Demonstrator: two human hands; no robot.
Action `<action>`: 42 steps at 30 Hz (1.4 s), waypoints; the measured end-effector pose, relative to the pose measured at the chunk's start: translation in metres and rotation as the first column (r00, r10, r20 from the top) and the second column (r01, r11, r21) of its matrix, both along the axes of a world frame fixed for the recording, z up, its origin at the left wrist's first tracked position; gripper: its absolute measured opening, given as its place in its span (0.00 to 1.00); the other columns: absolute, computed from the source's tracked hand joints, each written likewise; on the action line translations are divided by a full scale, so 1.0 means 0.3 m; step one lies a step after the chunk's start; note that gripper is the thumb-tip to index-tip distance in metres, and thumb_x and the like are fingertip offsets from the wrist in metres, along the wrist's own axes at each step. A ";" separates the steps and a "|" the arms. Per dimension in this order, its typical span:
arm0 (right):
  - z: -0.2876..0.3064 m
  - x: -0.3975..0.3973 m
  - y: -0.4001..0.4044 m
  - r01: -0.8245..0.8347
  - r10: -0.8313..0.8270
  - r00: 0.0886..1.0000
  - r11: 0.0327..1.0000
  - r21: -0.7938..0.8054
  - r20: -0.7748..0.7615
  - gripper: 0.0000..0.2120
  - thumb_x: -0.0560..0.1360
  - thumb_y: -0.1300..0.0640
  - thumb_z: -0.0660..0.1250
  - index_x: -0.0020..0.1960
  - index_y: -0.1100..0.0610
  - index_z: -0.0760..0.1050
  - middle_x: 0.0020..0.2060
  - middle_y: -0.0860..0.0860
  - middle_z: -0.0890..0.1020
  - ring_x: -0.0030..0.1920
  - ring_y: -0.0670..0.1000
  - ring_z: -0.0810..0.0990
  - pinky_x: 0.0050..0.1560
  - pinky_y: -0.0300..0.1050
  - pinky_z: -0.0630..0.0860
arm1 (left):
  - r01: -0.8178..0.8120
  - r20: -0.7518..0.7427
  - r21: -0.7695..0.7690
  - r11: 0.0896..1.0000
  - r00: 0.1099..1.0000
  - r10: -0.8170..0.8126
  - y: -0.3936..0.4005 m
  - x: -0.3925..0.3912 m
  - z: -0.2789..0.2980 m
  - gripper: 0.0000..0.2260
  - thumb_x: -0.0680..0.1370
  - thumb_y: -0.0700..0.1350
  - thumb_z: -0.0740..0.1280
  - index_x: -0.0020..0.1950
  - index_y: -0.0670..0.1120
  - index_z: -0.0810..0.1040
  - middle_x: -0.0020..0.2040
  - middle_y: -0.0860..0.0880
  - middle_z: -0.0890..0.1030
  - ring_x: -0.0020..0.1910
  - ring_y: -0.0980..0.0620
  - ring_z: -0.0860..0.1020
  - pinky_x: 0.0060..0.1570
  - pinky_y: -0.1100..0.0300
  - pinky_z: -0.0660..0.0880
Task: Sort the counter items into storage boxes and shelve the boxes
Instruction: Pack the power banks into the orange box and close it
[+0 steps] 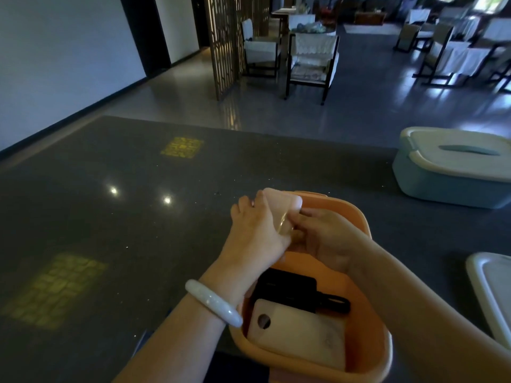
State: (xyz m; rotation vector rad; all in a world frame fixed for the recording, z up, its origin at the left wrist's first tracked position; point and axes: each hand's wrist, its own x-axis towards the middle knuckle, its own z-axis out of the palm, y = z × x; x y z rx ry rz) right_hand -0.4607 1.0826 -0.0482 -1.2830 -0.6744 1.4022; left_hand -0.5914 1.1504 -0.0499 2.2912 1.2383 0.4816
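Both hands' grip (287,225) on smooth translucent case (279,210), over orange box (356,217)

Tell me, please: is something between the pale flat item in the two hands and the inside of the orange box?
No barrier shows. Both hands, left hand and right hand, hold the pale item above the open orange box, which has no lid on. A black device and a beige device already lie inside, nearer the person.

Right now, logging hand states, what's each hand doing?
Left hand: grips the pale translucent item.
Right hand: pinches the same item.
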 end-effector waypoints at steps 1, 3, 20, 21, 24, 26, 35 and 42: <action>0.001 0.019 -0.007 0.003 -0.003 1.000 1.000 0.001 0.010 0.14 0.82 0.57 0.58 0.63 0.60 0.74 0.54 0.59 0.82 0.51 0.58 0.82 0.53 0.56 0.80 | 0.017 0.039 -0.063 0.998 0.999 -0.015 0.009 0.000 0.005 0.40 0.72 0.62 0.69 0.77 0.48 0.56 0.67 0.47 0.64 0.67 0.47 0.63 0.59 0.56 0.67; 0.003 0.060 -0.022 -0.016 0.016 0.999 1.000 0.008 0.032 0.13 0.81 0.56 0.59 0.62 0.57 0.75 0.53 0.57 0.83 0.53 0.57 0.83 0.51 0.54 0.81 | 0.044 0.138 -0.198 0.979 0.990 -0.016 0.031 -0.002 0.013 0.33 0.74 0.64 0.64 0.74 0.51 0.62 0.67 0.50 0.67 0.63 0.50 0.70 0.56 0.59 0.69; -0.039 0.097 -0.009 -0.143 0.248 0.368 0.967 -0.209 0.896 0.41 0.64 0.39 0.75 0.72 0.46 0.61 0.59 0.41 0.71 0.56 0.44 0.72 0.51 0.38 0.71 | -0.163 0.337 -0.479 0.862 0.873 0.352 0.025 0.091 -0.070 0.13 0.79 0.52 0.64 0.58 0.45 0.70 0.51 0.47 0.78 0.42 0.54 0.74 0.33 0.61 0.68; -0.049 0.097 0.001 -0.126 0.237 0.312 0.970 -0.207 0.920 0.44 0.64 0.38 0.75 0.73 0.46 0.59 0.63 0.43 0.70 0.60 0.46 0.71 0.55 0.41 0.72 | -0.165 0.340 -0.494 0.854 0.867 0.364 0.024 0.097 -0.069 0.14 0.80 0.52 0.64 0.58 0.45 0.69 0.52 0.47 0.77 0.42 0.54 0.74 0.33 0.62 0.67; -0.079 0.108 0.021 -0.098 0.202 0.268 0.979 -0.182 0.942 0.42 0.64 0.38 0.75 0.72 0.46 0.60 0.66 0.44 0.71 0.58 0.44 0.71 0.53 0.40 0.72 | -0.162 0.273 -0.449 0.879 0.912 0.308 0.026 0.094 -0.063 0.14 0.80 0.54 0.63 0.60 0.47 0.68 0.53 0.48 0.76 0.43 0.55 0.74 0.35 0.62 0.67; -0.092 0.118 0.026 -0.102 0.197 0.295 0.979 -0.174 0.935 0.38 0.64 0.39 0.76 0.69 0.45 0.64 0.59 0.41 0.72 0.51 0.42 0.71 0.43 0.33 0.68 | -0.137 0.175 -0.280 0.950 0.966 0.191 0.033 0.070 -0.061 0.15 0.80 0.55 0.62 0.61 0.47 0.70 0.51 0.51 0.76 0.41 0.58 0.73 0.33 0.66 0.66; -0.150 0.107 0.031 -0.268 0.488 0.143 0.857 -0.440 0.861 0.31 0.65 0.44 0.77 0.63 0.44 0.66 0.52 0.41 0.73 0.49 0.43 0.73 0.45 0.39 0.69 | -0.024 -0.058 -0.160 0.987 0.998 0.015 0.077 -0.080 -0.153 0.21 0.82 0.57 0.53 0.70 0.48 0.67 0.64 0.48 0.74 0.58 0.54 0.75 0.54 0.61 0.72; -0.260 0.074 0.024 -0.303 0.539 0.127 0.820 -0.485 0.832 0.38 0.59 0.40 0.78 0.65 0.44 0.66 0.48 0.38 0.70 0.46 0.41 0.70 0.41 0.37 0.65 | -0.066 0.044 -0.192 0.979 0.996 0.076 0.069 -0.073 -0.214 0.23 0.81 0.60 0.49 0.64 0.48 0.72 0.37 0.61 0.70 0.34 0.67 0.71 0.29 0.73 0.65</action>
